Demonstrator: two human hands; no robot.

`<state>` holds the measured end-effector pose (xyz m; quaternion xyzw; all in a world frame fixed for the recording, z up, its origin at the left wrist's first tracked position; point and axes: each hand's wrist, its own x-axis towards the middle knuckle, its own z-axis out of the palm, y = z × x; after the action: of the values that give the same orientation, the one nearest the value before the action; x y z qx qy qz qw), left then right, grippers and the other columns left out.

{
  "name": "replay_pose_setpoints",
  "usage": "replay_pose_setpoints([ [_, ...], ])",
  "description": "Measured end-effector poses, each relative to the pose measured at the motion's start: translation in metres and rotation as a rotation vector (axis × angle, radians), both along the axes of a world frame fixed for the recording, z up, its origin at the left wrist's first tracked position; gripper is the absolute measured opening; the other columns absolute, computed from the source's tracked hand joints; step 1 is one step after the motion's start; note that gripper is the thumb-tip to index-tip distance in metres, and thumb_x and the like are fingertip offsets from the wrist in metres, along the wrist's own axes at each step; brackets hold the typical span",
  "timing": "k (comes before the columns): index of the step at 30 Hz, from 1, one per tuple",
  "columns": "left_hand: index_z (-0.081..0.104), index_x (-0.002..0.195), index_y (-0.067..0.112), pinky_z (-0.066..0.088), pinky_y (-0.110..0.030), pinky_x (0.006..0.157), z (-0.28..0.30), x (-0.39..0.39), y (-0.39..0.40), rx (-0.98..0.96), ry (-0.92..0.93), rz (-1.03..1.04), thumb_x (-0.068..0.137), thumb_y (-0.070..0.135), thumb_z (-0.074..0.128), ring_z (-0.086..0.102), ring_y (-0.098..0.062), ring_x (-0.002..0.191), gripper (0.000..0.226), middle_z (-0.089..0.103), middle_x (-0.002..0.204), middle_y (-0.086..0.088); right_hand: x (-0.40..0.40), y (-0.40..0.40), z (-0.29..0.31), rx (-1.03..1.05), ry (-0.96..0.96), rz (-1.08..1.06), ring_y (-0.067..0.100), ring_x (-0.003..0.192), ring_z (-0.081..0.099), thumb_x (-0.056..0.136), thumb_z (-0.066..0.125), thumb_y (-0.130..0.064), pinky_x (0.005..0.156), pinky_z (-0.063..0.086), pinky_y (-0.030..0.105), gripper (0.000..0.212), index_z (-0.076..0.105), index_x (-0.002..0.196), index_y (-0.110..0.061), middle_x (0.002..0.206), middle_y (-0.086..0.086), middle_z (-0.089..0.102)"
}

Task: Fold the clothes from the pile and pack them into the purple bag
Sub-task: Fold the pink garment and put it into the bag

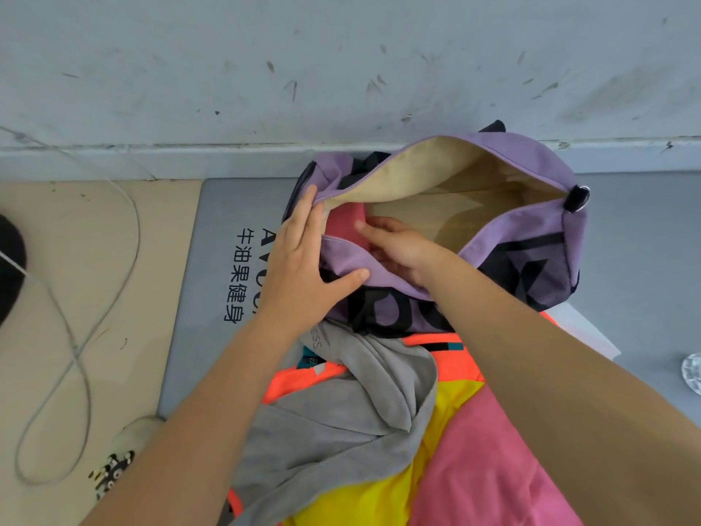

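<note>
The purple bag (531, 229) lies open against the wall, its beige lining showing. My left hand (299, 256) holds the bag's near left rim, thumb over the purple edge, fingers along the opening. My right hand (394, 248) reaches inside the bag and presses on a folded pink garment (347, 229) at the bag's left end. In front of the bag lies the pile: a grey garment (341, 423), an orange one (451, 362), a yellow one (383, 499) and a pink one (489, 461).
Everything sits on a grey mat (227, 206) with black lettering. A white cable (76, 336) loops over the tan floor at left, near a dark object (9, 267). A pale wall (341, 70) rises behind. A clear glassy object (692, 373) sits at the right edge.
</note>
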<state>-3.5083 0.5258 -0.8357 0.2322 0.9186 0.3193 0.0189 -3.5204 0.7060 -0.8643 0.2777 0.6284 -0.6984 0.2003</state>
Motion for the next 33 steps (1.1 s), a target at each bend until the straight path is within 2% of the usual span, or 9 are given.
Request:
replay_pose_setpoints([
  [6,0.046,0.14,0.01,0.031,-0.04,0.111,0.021,0.018,0.016,-0.06,0.037,0.095,0.082,0.047,0.071,0.034,-0.03,0.136,0.074,0.028,0.154,-0.013,0.063,0.025,0.048,0.321,0.274,-0.075,0.016,0.085,0.067,0.087,0.072,-0.026,0.078,0.055,0.029,0.02,0.066,0.104,-0.016,0.093,0.006,0.07],
  [9,0.064,0.097,0.011,0.045,-0.037,0.083,0.038,0.046,0.03,0.034,0.194,0.235,0.085,0.04,0.067,0.053,-0.026,0.099,0.031,0.058,0.107,-0.007,0.122,0.031,0.061,0.367,0.291,-0.086,0.012,0.061,0.063,0.087,0.071,-0.012,0.057,0.049,0.02,0.006,0.065,0.085,-0.016,0.073,0.011,0.069],
  [12,0.058,0.075,0.019,0.041,-0.033,0.06,0.043,0.081,0.041,0.025,-0.046,0.242,0.09,0.039,0.06,0.056,-0.02,0.072,0.025,0.055,0.068,0.01,0.187,0.039,0.051,0.538,0.176,-0.083,0.01,0.059,0.058,0.085,0.07,-0.007,0.061,0.046,0.025,0.011,0.064,0.078,-0.014,0.066,0.002,0.063],
  [14,0.06,0.073,0.017,0.044,-0.036,0.061,0.034,0.11,0.045,-0.043,-0.189,0.187,0.09,0.04,0.06,0.06,-0.025,0.074,0.028,0.059,0.069,0.004,0.231,0.045,0.037,0.725,0.072,-0.089,0.018,0.075,0.059,0.082,0.072,-0.011,0.071,0.044,0.03,0.007,0.065,0.085,-0.011,0.078,0.003,0.063],
  [18,0.068,0.089,0.018,0.045,-0.039,0.082,0.007,0.176,0.045,-0.194,-0.3,0.126,0.084,0.042,0.067,0.055,-0.028,0.097,0.024,0.056,0.097,-0.006,0.3,0.042,0.014,1.03,-0.179,-0.144,0.032,0.104,0.05,0.074,0.079,-0.037,0.09,0.044,0.039,0.056,0.057,0.12,-0.013,0.108,0.014,0.053],
  [21,0.064,0.122,0.024,0.038,-0.038,0.102,-0.006,0.212,0.045,-0.342,-0.457,-0.01,0.083,0.056,0.065,0.043,-0.03,0.122,0.05,0.046,0.127,-0.01,0.32,0.036,0.015,0.828,-0.137,-0.217,0.029,0.083,0.061,0.082,0.072,-0.024,0.067,0.046,0.035,0.019,0.06,0.092,-0.012,0.085,0.007,0.063],
  [24,0.066,0.119,0.027,0.03,-0.034,0.106,0.003,0.226,0.052,-0.294,-0.452,0.035,0.084,0.059,0.061,0.034,-0.027,0.129,0.047,0.04,0.133,-0.01,0.325,0.043,0.033,0.81,-0.054,-0.266,0.015,0.057,0.055,0.085,0.068,-0.017,0.053,0.035,0.029,0.021,0.055,0.068,-0.016,0.058,-0.006,0.057],
  [27,0.07,0.11,0.023,0.035,-0.028,0.097,0.032,0.228,0.07,-0.126,-0.466,0.022,0.087,0.053,0.063,0.048,-0.02,0.118,0.039,0.052,0.114,0.001,0.324,0.051,0.066,0.736,0.03,-0.313,0.017,0.061,0.049,0.087,0.069,-0.017,0.06,0.038,0.031,0.024,0.059,0.068,-0.007,0.061,0.001,0.055],
  [33,0.064,0.12,0.023,0.048,-0.046,0.102,0.133,0.241,0.094,0.349,-0.978,-0.143,0.071,0.061,0.072,0.063,-0.019,0.114,0.062,0.069,0.118,-0.001,0.317,0.047,0.184,-0.05,0.247,-0.418,0.021,0.072,0.056,0.096,0.059,-0.016,0.062,0.048,0.028,0.01,0.062,0.092,-0.008,0.081,0.014,0.061],
])
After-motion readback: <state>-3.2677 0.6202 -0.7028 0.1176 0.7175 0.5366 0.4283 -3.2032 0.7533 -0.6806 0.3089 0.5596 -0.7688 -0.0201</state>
